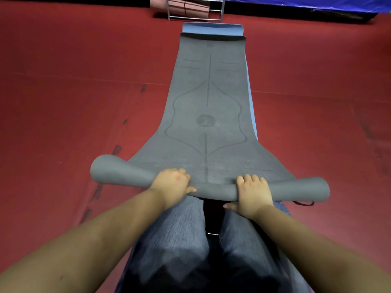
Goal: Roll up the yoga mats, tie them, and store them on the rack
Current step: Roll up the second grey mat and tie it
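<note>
Both hands, left hand [172,185] and right hand [252,194], curl fingers over the near roll of the grey mat [208,106]. Push evenly toward the far end, keeping it tight and straight.

Both hands [172,185] [252,192] forward, fingers curled.

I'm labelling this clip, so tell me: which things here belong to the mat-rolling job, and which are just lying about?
Part of the job:
- grey mat, near end rolled, gripped by left hand and right hand
- blue mat lying under it
- rack at the far end, holding a pink rolled mat
- black cord by the roll's right end, probably a tie

Just lying about:
- blue tarp
</note>
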A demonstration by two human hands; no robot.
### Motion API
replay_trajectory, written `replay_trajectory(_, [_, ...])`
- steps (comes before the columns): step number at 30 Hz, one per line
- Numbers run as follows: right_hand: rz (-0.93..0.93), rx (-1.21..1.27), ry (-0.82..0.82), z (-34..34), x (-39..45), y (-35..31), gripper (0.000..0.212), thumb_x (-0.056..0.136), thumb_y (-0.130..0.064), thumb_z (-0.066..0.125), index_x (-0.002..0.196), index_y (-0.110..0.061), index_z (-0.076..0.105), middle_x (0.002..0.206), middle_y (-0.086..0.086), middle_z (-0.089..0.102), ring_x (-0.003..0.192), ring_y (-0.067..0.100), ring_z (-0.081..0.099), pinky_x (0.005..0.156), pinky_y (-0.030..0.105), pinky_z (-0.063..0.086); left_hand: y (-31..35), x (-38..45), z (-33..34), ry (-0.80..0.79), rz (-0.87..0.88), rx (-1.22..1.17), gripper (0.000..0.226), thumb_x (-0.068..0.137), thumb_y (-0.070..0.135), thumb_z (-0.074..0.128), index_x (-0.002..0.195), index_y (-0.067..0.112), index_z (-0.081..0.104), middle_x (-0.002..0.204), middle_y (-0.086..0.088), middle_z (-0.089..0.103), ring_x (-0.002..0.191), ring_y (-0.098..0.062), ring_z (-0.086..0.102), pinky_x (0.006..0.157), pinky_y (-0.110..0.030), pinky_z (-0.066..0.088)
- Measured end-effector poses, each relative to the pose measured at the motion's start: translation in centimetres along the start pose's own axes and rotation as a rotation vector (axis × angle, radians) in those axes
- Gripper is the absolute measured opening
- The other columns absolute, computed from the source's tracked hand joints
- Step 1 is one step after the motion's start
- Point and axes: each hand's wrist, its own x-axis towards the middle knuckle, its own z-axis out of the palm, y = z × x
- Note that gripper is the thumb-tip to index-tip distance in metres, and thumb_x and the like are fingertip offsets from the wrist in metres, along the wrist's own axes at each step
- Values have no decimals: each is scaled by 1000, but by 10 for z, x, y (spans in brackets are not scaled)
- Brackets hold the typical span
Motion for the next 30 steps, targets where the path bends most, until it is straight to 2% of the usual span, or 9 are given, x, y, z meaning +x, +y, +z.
replay_trajectory(2, [-28, 14, -78, 0, 9, 2, 70, 76, -76, 48, 113, -17, 49, 117, 4, 57, 109, 26, 52, 91, 35, 34, 12, -9, 10, 94, 1, 117, 48, 101, 44, 30, 126, 7, 47, 125, -11, 49, 118, -29, 48, 100, -35, 31])
replay_trajectory(5, [-69, 25, -153, -5, 17, 8, 69, 78, -77, 44, 112, -19, 54, 118, 4, 60, 110, 25, 56, 91, 34, 37, 22, -17, 26, 132, -43, 101, 69, 93, 60, 34, 135, 5, 34, 125, -10, 42, 119, -28, 39, 111, -38, 18])
replay_trajectory(10, [-56, 39, -144, -7, 19, 10, 66, 78, -75, 47, 110, -18, 55, 114, 3, 60, 108, 26, 56, 89, 34, 38, 16, -3, 27, 112, -13, 123, 76, 83, 76, 33, 121, 10, 38, 116, -7, 40, 106, -26, 39, 99, -37, 25])
replay_trajectory(13, [-56, 109, -26, -3, 8, 13, 62, 57, -63, 77, 88, -12, 60, 85, 8, 61, 81, 32, 62, 70, 40, 48, 6, 7, 20, 31, 54, 124, 76, 83, 76, 33, 119, 10, 39, 120, -8, 44, 110, -25, 42, 99, -37, 27])
replay_trajectory(15, [-45, 84, 108, 3, 0, 14, 60, 39, -52, 87, 75, -13, 58, 69, 6, 56, 62, 29, 59, 60, 38, 49, 2, 15, 14, -36, 58, 99, 77, 81, 77, 36, 121, 10, 40, 125, -9, 46, 116, -27, 43, 101, -37, 27])
replay_trajectory(18, [-16, 51, 185, 6, -13, 7, 56, 40, -49, 84, 75, -13, 60, 69, 6, 55, 63, 28, 57, 73, 41, 50, 3, 26, 9, -133, 40, 30, 81, 77, 79, 41, 121, 11, 42, 130, -10, 49, 121, -28, 44, 102, -37, 28])
replay_trajectory(27, [67, 48, 122, 14, 8, 5, 67, 26, -50, 88, 71, -12, 58, 60, 5, 56, 54, 28, 56, 58, 36, 47, 6, 18, 15, -83, -8, -20, 86, 71, 83, 46, 126, 18, 38, 122, -4, 37, 116, -24, 36, 101, -37, 25])
replay_trajectory(29, [68, 51, 98, 11, 15, 5, 56, 35, -43, 87, 71, -14, 55, 61, 4, 58, 56, 27, 58, 60, 35, 45, 4, 12, 18, -30, 32, 12, 89, 73, 81, 44, 136, 20, 31, 126, -4, 35, 116, -24, 38, 102, -38, 25])
replay_trajectory(30, [51, 48, 86, 9, 17, 6, 46, 49, -40, 82, 77, -15, 55, 70, 4, 62, 65, 27, 61, 67, 35, 43, 2, 9, 21, -4, 66, 38, 89, 76, 80, 41, 140, 20, 27, 129, -4, 34, 116, -25, 38, 104, -40, 24])
